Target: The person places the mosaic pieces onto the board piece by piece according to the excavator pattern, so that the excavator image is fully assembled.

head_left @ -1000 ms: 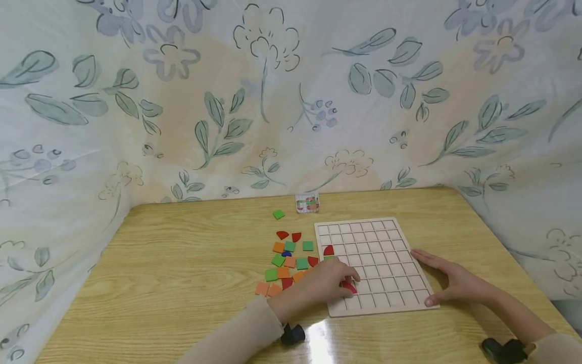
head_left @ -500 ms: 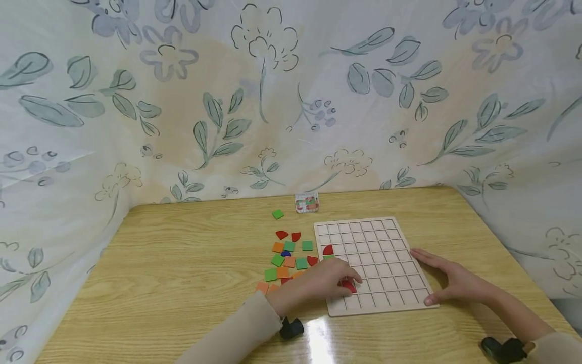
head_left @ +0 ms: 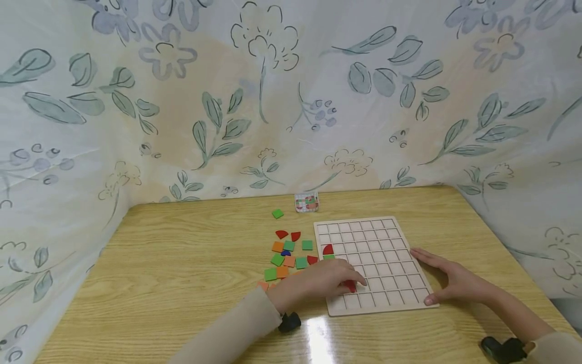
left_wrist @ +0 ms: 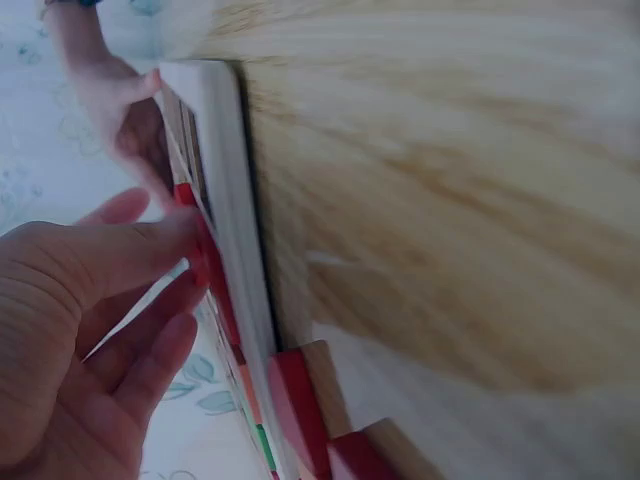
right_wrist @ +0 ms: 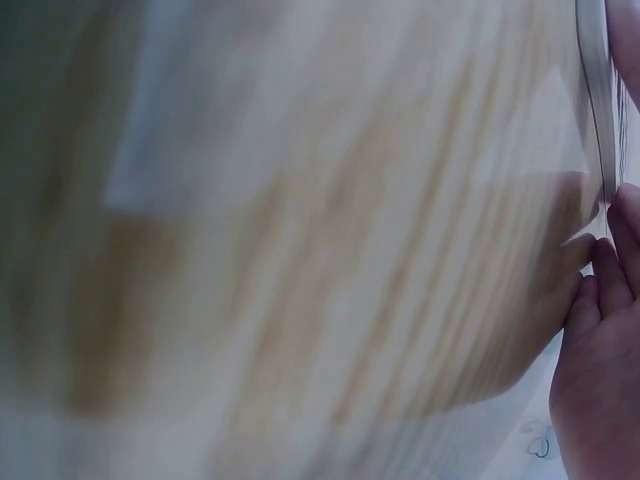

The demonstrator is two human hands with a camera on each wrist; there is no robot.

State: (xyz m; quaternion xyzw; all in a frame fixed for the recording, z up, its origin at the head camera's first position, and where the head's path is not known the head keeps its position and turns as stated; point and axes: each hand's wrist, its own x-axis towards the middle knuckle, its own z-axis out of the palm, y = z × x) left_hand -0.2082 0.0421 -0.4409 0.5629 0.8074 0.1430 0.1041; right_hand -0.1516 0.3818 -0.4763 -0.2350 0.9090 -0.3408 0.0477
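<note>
A pale cloth [head_left: 291, 91] printed with leaves and flowers hangs behind and beside the wood-grain desk [head_left: 182, 283]. On the desk lies a light gridded board [head_left: 395, 283], most of its visible squares bare. The left hand [head_left: 332, 278] reaches over the board's left part and pinches a red piece [head_left: 350, 286] between thumb and fingers, low over the squares near the front left corner; whether that piece lies fully flat cannot be told. The right hand [head_left: 447, 278] is relaxed and grips nothing, its fingers stretched along the board's right edge and the thumb touching the near right corner. Farther up the left column sit a red quarter-round piece [head_left: 328, 249] and a green piece [head_left: 329, 257], the latter partly covered by the left hand. Loose tiles in orange, green and red, with a small blue piece [head_left: 285, 253], are scattered left of the board, and a small patterned card [head_left: 306, 202] lies beyond them at the back.

The step in hand looks like fitting the red piece into its square. The next move seems to call for squaring it to the grid lines and letting go without nudging its neighbours, the right hand steadying the board.
</note>
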